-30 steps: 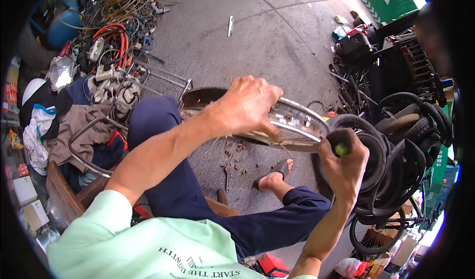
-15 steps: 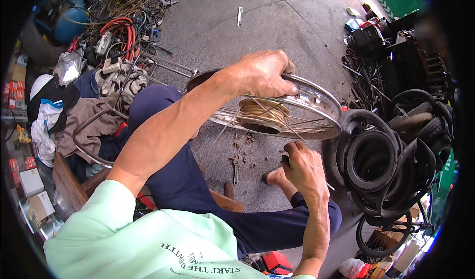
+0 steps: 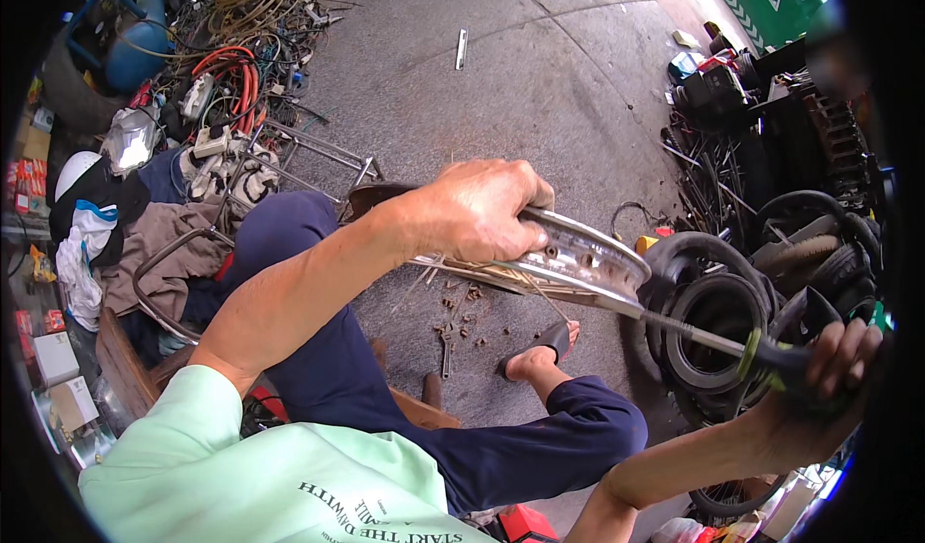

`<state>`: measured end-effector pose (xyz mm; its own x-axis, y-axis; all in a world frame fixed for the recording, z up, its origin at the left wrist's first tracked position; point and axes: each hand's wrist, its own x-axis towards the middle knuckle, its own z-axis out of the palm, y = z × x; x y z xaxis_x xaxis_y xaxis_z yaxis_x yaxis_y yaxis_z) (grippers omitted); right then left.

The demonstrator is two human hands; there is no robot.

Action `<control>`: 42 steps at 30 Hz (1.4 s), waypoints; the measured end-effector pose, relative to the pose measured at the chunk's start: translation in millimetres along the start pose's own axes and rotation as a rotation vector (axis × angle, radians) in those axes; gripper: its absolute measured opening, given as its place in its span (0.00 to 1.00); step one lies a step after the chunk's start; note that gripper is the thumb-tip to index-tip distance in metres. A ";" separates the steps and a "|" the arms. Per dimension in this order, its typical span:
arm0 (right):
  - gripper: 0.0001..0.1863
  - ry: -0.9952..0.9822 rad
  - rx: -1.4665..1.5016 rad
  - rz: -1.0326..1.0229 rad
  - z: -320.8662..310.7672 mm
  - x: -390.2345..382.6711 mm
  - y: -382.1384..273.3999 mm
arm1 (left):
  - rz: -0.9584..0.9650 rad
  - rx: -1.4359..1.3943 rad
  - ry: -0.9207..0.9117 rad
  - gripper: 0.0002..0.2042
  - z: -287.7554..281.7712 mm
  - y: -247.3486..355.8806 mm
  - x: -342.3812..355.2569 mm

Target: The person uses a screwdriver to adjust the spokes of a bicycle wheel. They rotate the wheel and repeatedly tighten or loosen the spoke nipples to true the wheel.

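Note:
My left hand (image 3: pixel 482 211) grips the upper edge of a metal spoked wheel rim (image 3: pixel 607 265), thumb on the near side and fingers curled over. The rim is tilted, nearly edge-on to me. Some thin spokes show below it; the hub is largely hidden. Far out to the right, my right hand (image 3: pixel 838 360) is closed around the dark handle of a screwdriver (image 3: pixel 766 358) with green bands. Its long metal shaft points left to the rim's right end; I cannot tell whether the tip touches. Below the wheel, a wrench (image 3: pixel 446 348) and several small rusty pieces (image 3: pixel 467 312) lie on the ground.
Black tyres (image 3: pixel 718 321) are piled at the right, beside my right arm. Thin rods (image 3: pixel 708 177) and machine parts lie behind them. A metal tube frame (image 3: pixel 318 162), cables (image 3: pixel 246 80) and clothes (image 3: pixel 159 239) crowd the left. My foot (image 3: pixel 535 355) rests near the loose pieces.
My right hand has swung far to the right, bringing the screwdriver's shaft into view. The wheel has tipped more edge-on and dropped slightly, with my left hand still on it.

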<state>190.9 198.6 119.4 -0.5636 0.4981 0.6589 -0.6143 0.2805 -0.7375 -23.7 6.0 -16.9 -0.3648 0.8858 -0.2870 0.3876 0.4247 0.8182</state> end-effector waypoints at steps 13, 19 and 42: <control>0.12 -0.113 -0.089 0.040 49.1 7.6 37.9 | 0.038 0.068 0.088 0.15 5.0 -0.5 -4.2; 0.12 -0.121 -0.094 0.081 56.0 5.5 37.6 | 0.025 0.064 0.072 0.15 3.8 1.6 -4.1; 0.22 0.323 -0.123 0.093 106.9 11.9 79.3 | 0.229 0.191 0.452 0.16 32.9 -6.3 -3.4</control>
<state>76.4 139.0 84.6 -0.3982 0.7544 0.5218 -0.4866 0.3085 -0.8173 2.9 6.4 -37.5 -0.5648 0.8085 0.1654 0.6314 0.2944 0.7175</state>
